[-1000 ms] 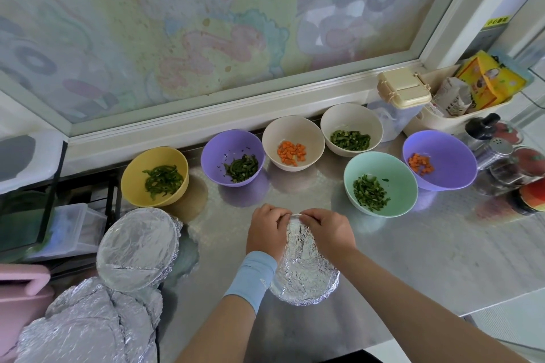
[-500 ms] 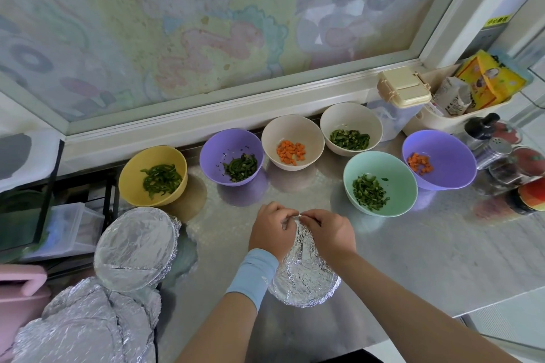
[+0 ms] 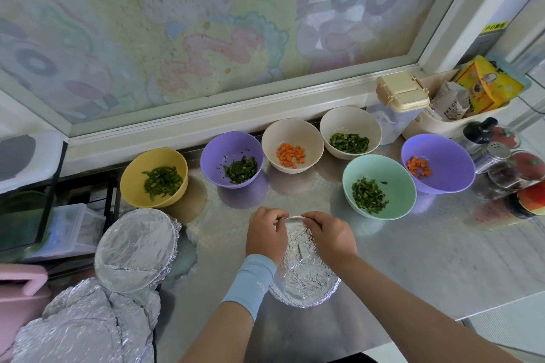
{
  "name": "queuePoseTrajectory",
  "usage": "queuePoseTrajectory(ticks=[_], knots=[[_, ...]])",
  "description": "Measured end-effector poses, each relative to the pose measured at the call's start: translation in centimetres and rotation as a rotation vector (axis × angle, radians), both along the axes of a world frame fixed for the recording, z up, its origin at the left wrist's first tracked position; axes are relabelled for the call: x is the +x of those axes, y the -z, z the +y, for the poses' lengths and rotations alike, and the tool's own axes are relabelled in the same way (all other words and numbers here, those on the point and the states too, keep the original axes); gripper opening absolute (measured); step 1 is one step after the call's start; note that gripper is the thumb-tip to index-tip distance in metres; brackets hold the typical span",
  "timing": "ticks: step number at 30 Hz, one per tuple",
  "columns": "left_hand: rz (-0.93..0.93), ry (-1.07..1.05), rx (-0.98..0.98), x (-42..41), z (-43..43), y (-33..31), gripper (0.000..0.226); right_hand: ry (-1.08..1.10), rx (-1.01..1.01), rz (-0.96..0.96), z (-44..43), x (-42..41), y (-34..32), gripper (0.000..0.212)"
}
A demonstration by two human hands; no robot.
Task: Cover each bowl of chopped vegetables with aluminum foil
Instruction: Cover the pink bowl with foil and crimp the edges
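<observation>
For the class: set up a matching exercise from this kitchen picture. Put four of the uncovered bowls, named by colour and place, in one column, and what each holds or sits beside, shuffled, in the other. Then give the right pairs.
Column one:
1. yellow bowl
2. green bowl
3. cream bowl next to the left purple bowl
4. right purple bowl

Column two:
A. diced carrot, beside the jars
B. green strips, farthest left
C. diced carrot, in the back row
D. chopped greens, nearest the right hand

Pairs: 1-B, 2-D, 3-C, 4-A
</observation>
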State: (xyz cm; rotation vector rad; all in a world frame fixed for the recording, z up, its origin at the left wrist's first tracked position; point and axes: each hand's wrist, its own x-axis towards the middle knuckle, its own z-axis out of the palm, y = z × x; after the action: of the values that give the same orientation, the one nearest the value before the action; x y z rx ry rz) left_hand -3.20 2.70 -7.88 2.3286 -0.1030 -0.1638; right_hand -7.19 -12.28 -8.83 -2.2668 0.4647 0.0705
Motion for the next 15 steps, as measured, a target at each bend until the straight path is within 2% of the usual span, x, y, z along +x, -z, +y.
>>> queuePoseTrajectory(ticks=[3, 7, 12, 15], knots=[[-0.035, 0.078, 0.018, 0.13, -0.24, 0.19, 0.033, -0.026, -0.022, -0.001, -0.21, 0.21, 0.08, 0.015], [-0.053, 0.063, 0.032, -0.07, -0.32, 0.46, 0.034, -0.057, -0.057, -0.026, -0.36, -0.03, 0.40, 0.016], [-0.212, 0.120, 0.076, 0.39, -0.51, 0.41, 0.011, -0.116, -0.101, 0.006, -0.38, 0.07, 0.68, 0.018], [-0.207, 0.202, 0.056, 0.64, -0.41, 0.53, 0.007, -0.136, -0.102, 0.005, -0.49, 0.17, 0.63, 0.018]])
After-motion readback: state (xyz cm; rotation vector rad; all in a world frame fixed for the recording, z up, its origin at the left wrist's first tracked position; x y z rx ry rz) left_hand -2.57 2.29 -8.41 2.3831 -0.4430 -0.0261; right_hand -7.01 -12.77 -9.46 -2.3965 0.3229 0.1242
